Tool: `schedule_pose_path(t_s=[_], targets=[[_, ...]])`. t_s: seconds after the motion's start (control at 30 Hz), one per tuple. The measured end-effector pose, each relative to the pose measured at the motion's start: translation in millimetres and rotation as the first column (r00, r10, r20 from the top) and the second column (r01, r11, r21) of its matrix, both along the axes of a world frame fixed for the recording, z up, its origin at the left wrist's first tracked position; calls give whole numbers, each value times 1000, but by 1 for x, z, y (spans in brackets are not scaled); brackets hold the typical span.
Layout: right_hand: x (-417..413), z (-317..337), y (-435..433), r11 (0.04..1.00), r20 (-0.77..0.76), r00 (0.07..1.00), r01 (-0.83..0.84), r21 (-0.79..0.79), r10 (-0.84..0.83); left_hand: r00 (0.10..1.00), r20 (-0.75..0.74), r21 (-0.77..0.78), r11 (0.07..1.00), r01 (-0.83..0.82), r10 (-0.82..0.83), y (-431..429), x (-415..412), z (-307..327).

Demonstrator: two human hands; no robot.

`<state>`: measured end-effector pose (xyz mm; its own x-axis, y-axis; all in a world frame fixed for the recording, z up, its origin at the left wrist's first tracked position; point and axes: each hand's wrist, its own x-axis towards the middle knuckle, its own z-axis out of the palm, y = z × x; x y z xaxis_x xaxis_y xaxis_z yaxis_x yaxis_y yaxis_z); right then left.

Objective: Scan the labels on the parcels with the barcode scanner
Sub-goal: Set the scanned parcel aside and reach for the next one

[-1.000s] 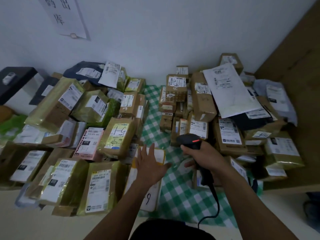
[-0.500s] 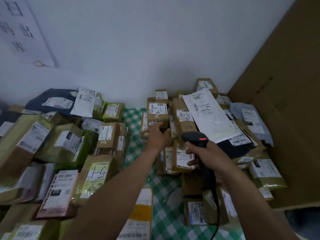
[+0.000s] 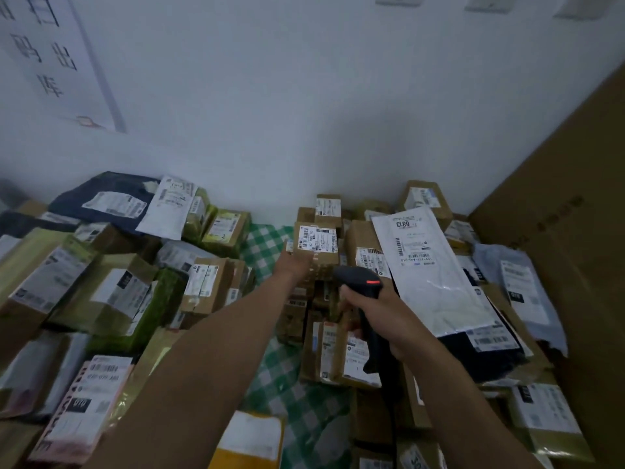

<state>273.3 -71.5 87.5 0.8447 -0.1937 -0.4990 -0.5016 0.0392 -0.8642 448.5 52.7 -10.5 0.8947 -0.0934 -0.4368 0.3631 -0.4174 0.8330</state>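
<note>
Parcel (image 3: 316, 240), held by its near corner in my left grip (image 3: 293, 264), could slip; scanner (image 3: 358, 280), clenched in my right grip (image 3: 382, 314) just beside, may catch neighbouring labels (image 3: 370, 260).

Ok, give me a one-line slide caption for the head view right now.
Left hand grips a small labelled box while the right hand points the barcode scanner toward it.

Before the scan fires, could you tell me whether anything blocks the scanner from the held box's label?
Nothing visible does. The left hand grips the box below its label, which shows uncovered just beyond the scanner in the right hand.
</note>
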Motion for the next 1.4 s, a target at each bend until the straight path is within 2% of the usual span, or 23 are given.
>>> schedule_pose_path(t_s=[0.27, 0.37, 0.6, 0.67, 0.83, 0.97, 1.07, 1.2, 1.3, 1.4], targets=[[-4, -2, -11, 999, 8, 999, 42, 22, -42, 978, -107, -207, 958, -198, 179, 6, -12, -13], [-10, 1, -13, 997, 48, 996, 70, 26, -71, 971, -92, -279, 931, -236, 219, 17, -30, -1], [-31, 7, 1, 982, 278, 948, 178, -69, -153, 979, -28, -512, 838, -187, 201, 50, -121, 35], [-39, 2, 10, 975, 292, 938, 212, -61, -185, 979, -36, -569, 802, -183, 199, 54, -148, 44], [-60, -5, 28, 978, 272, 939, 207, 30, -208, 963, -35, -575, 782, -239, 268, 63, -189, 38], [-73, -3, 38, 982, 246, 952, 161, 99, -181, 950, -20, -632, 733, -254, 312, 71, -199, 38], [-78, 3, 38, 985, 238, 957, 150, 83, -165, 953, 62, -578, 789, -208, 296, 84, -194, 45], [-77, 17, 34, 993, 272, 960, 91, -69, -69, 953, 238, -347, 933, -95, 186, 103, -174, 65], [-75, 33, 36, 985, 317, 946, -12, -172, 66, 942, 321, -220, 975, -31, 102, 117, -150, 76], [-74, 44, 42, 960, 300, 931, -136, -244, 208, 941, 330, -196, 980, -11, 77, 127, -132, 84]])
